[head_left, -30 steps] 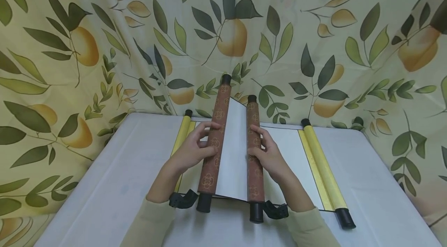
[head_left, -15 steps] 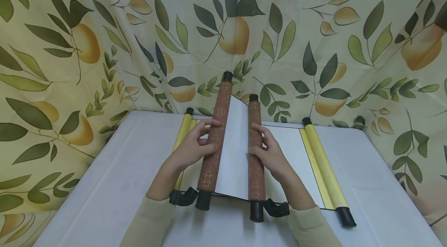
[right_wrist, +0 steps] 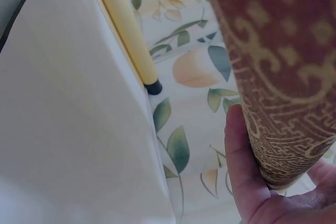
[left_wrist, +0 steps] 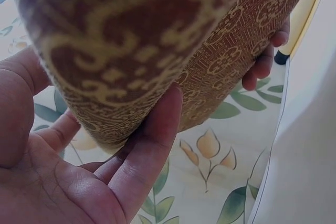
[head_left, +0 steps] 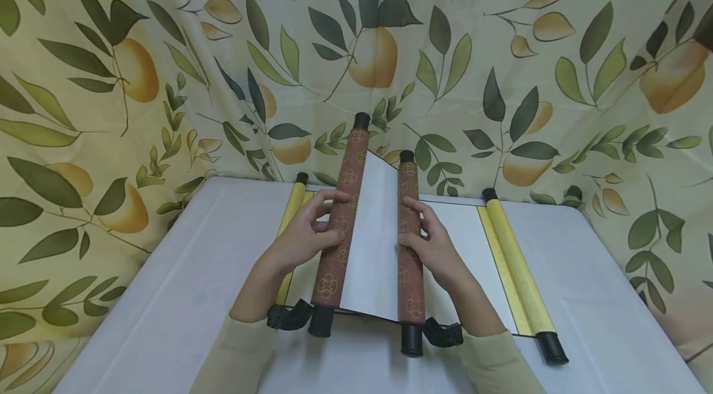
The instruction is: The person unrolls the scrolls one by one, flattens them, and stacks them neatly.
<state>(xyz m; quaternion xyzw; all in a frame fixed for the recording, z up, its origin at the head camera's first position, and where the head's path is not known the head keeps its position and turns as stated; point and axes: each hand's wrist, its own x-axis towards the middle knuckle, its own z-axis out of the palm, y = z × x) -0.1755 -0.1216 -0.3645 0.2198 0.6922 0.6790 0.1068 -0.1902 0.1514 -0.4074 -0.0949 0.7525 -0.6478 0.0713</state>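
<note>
1. Left hand [head_left: 298, 236] and right hand [head_left: 433, 248] each pinch one roll [head_left: 343, 216] of a brown scroll [head_left: 376, 221], above the tabletop [head_left: 195, 270].
2. These rolls stand slightly farther apart than half a second ago.
3. More white sheet [head_left: 372, 276] shows, suggesting unrolling.

Below the grip of the left hand [head_left: 309, 230] and the right hand [head_left: 434, 245], a pale-covered table [head_left: 596, 276] is spreading out to both sides. A white sheet [head_left: 465, 248] is lying on it, showing mostly right of the right hand. Farther right, a long yellow roller [head_left: 518, 264] is resting along its edge; another yellow roller [head_left: 291, 211] (partly hidden by the left hand) is lying left of the grip.
</note>
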